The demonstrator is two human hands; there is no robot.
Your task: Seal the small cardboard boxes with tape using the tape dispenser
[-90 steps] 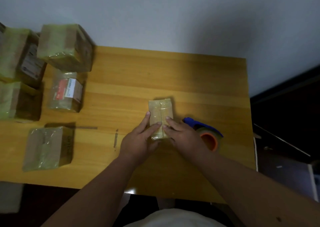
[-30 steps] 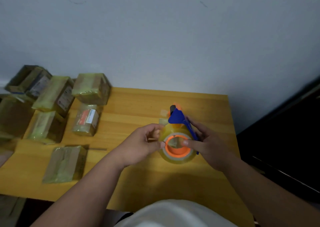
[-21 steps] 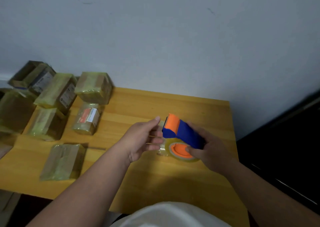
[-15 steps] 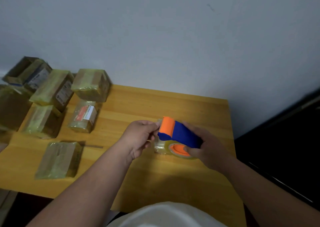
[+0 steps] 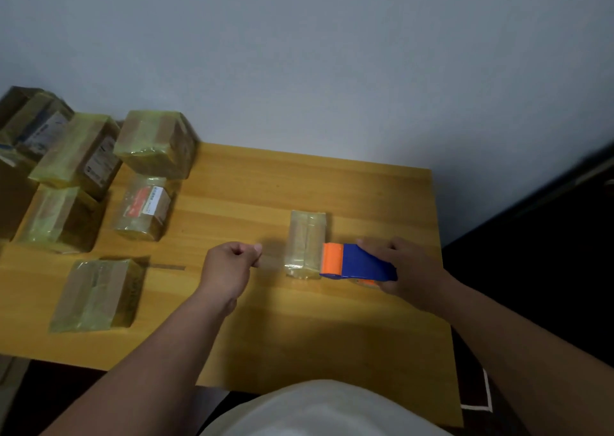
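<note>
Now you are in the middle of pulling out a strip of tape. Your right hand [image 5: 410, 271] grips the blue and orange tape dispenser [image 5: 357, 264], its fingers curled around the body, and holds it just at the right side of the small cardboard box [image 5: 305, 244], its orange end over the box's near right corner. Your left hand [image 5: 229, 266] is to the left of the box, its fingers clenched in a pinch; it seems to hold the free end of the clear tape [image 5: 272, 257], which is stretched faintly between both hands across the near part of the box. The box lies on the wooden tabletop [image 5: 299, 319], near the middle. Several boxes already wrapped in tape [image 5: 96, 294] stand well apart at the left.

I judge that the next move is to lower the stretched strip onto the box, press it flat over the seam, and then cut it at the dispenser. Keep the strip tight and straight, otherwise it may wrinkle or stick to itself.
</note>
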